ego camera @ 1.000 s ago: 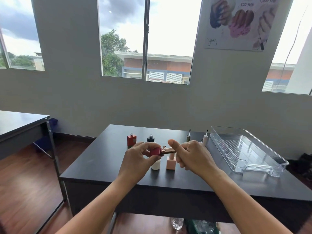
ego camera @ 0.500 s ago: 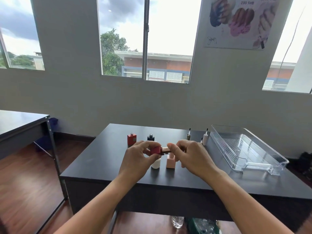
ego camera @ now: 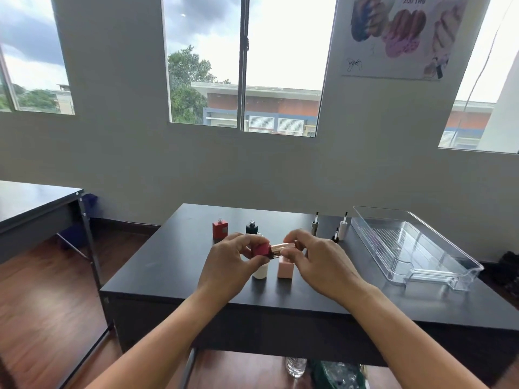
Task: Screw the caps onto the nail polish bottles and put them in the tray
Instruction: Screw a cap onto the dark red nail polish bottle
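My left hand [ego camera: 229,263] grips a dark red nail polish bottle [ego camera: 261,249], held sideways above the black table [ego camera: 168,265]. My right hand [ego camera: 318,261] pinches its rose-gold cap [ego camera: 282,246], which sits on the bottle's neck. Under my hands stand a white bottle [ego camera: 261,272] and a pink bottle [ego camera: 285,269]. Farther back stand an uncapped orange-red bottle [ego camera: 220,229] and a black bottle [ego camera: 251,227]. Three caps with brushes stand upright near the tray: a dark one [ego camera: 315,226], a white one [ego camera: 342,228] and a small black one [ego camera: 335,237]. The clear plastic tray [ego camera: 415,248] lies at the right with nothing in it.
A second dark table [ego camera: 33,209] stands at the left with wooden floor between the two tables. A wall with windows runs behind the table. Under the table stand a glass [ego camera: 295,366] and a bag.
My right hand has slid left along the cap toward the bottle, and its fingers have shifted round the cap. The left hand keeps the red bottle in about the same place.
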The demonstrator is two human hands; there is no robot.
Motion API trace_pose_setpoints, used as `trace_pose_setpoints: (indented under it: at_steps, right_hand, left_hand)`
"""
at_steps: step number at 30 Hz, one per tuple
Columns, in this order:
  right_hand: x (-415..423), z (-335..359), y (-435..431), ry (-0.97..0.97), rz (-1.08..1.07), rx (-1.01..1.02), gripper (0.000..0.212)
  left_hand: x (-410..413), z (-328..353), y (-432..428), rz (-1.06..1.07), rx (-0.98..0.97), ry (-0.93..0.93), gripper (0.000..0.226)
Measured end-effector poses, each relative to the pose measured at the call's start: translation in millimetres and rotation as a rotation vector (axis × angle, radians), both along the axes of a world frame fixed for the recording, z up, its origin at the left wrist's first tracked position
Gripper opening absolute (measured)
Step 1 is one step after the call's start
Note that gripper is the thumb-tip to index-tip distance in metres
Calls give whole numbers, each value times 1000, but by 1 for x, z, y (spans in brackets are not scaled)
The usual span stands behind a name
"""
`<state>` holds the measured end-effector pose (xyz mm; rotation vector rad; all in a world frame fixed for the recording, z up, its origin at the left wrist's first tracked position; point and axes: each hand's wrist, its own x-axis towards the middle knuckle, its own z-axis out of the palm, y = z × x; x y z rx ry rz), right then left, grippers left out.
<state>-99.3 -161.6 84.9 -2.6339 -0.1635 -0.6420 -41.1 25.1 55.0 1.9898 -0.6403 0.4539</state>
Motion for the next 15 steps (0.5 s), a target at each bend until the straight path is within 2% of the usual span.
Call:
trace_pose_setpoints:
  at_steps: [4,10,15]
  right_hand:
    - [2,0,0,-8,-6,-67,11]
    - [2,0,5,46,63,-27,23]
    - [3,-8,5,61,45,-51,18]
  left_hand:
    - [-4,-1,0,26,63,-49,29]
    - [-6,3,2,38,142,-102,29]
    - [-9,3,5,35,209,-246,22]
